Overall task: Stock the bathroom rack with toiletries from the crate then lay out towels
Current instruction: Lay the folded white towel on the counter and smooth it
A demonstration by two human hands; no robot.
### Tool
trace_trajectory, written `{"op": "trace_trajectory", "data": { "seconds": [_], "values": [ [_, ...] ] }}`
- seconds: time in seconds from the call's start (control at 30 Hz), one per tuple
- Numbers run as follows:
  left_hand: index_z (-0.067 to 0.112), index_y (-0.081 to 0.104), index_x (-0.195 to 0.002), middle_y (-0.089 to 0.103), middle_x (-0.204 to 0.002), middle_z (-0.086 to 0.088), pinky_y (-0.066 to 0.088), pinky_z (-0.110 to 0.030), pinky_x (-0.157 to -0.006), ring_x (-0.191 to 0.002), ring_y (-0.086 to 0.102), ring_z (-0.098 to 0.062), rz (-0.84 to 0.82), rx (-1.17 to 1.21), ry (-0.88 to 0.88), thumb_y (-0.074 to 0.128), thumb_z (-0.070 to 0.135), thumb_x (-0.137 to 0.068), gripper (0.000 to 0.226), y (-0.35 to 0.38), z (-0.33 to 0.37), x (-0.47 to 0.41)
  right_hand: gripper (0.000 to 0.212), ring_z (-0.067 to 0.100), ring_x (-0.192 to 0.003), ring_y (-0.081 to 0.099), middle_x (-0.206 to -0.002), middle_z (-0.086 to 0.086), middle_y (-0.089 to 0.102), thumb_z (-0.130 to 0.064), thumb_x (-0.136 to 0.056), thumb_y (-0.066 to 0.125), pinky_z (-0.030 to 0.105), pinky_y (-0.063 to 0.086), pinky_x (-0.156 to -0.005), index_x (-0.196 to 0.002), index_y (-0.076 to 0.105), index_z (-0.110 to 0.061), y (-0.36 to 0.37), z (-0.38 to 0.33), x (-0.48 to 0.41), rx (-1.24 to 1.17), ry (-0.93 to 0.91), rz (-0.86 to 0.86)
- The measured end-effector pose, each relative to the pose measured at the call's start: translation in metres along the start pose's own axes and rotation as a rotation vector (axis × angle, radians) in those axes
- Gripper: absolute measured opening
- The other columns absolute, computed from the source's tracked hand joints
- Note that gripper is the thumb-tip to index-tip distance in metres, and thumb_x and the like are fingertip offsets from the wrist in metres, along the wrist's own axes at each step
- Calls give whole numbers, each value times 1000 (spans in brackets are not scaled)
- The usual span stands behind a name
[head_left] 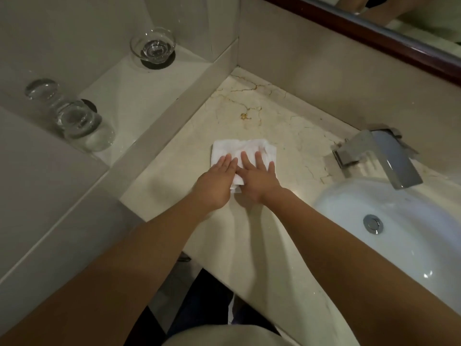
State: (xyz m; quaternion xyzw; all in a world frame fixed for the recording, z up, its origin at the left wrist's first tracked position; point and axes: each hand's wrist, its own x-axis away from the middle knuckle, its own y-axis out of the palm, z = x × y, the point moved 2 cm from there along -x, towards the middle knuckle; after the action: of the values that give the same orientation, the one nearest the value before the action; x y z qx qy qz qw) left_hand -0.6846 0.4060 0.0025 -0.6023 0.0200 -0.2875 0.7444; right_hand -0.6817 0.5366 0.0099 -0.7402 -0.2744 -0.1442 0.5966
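We had both palms down on the small white towel [243, 152], which lay flat on the marble counter [262, 116] in the corner left of the sink [336, 203]. The left hand [218, 182] and right hand [257, 177] were side by side, nearly touching at the thumbs. The fingers [259, 158] of both were extended and spread flat against the cloth, gripping nothing.

The relation we noted for the coming move: the towel's free area lay ahead of the fingertips, toward the back wall, while its near edge was under the palms, with a little cloth bunched between the two wrists. The long axis ran left to right, roughly parallel to the counter's front edge. Neither hand was clearly nearer; the left covered the left half, the right the right half. We judged this a pressing or smoothing step in laying out towels, with the far edge looking a bit rumpled.

Containers: two clear glasses [82, 126] [153, 46] stood on dark coasters on the raised side ledge [139, 96], well apart from the towel. We could not tell whether they held water. The sink basin showed only its drain; the faucet [381, 156] hung over its rim. No rack, crate or toiletries were in view.
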Motion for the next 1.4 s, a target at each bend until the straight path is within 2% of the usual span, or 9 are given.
{"op": "trace_trajectory", "data": {
  "seconds": [0.27, 0.57, 0.7, 0.9, 1.1, 1.4],
  "values": [
    [15, 5, -154, -2, -162, -6, 26, -32, -113, -149, 1, -19, -18, 38, 18, 44, 14, -97, 69, 40, 64, 61, 71, 33, -146, -21, -162, -3, -14, -50, -98, 39, 58, -5, -115, -154, 0, -32, 45, 22, 90, -32, 10, -39],
    [17, 3, -154, -5, -162, -5, 28, -34, -113, -149, 0, -19, -108, 44, 63, 47, 13, -95, 73, 87, 133, 124, 65, 33, -145, -22, -162, -3, -15, -30, -100, 36, 58, -5, -115, -154, 0, -32, 98, 44, 187, -56, 54, -93],
    [15, 1, -153, -6, -161, -7, 24, -34, -115, -149, 0, -20, -95, 28, 92, 48, 14, -96, 74, 100, 151, 150, 67, 33, -145, -24, -161, -2, -18, -29, -100, 36, 58, -5, -116, -154, -3, -31, 120, 44, 216, -54, 80, -78],
    [16, -5, -153, -10, -161, -4, 25, -30, -114, -148, -5, -17, -79, 5, 102, 45, 9, -94, 78, 99, 151, 150, 71, 32, -143, -27, -159, -1, -24, -23, -100, 37, 56, -6, -117, -153, -8, -32, 128, 46, 216, -50, 85, -43],
    [13, -7, -152, -12, -161, -5, 12, -27, -117, -148, -9, -17, -48, 11, 96, 40, 14, -96, 73, 94, 147, 131, 72, 30, -145, -25, -159, -3, -23, -21, -99, 38, 51, -3, -119, -153, -7, -34, 116, 54, 199, -72, 89, -23],
    [15, -6, -153, -11, -161, -2, 24, -28, -115, -148, -8, -14, -98, 10, 106, 41, 18, -98, 72, 51, 124, 51, 72, 29, -145, -24, -161, -3, -19, -23, -99, 41, 50, -5, -119, -153, -5, -35, 60, 71, 132, -88, 139, -16]
  ]
}}
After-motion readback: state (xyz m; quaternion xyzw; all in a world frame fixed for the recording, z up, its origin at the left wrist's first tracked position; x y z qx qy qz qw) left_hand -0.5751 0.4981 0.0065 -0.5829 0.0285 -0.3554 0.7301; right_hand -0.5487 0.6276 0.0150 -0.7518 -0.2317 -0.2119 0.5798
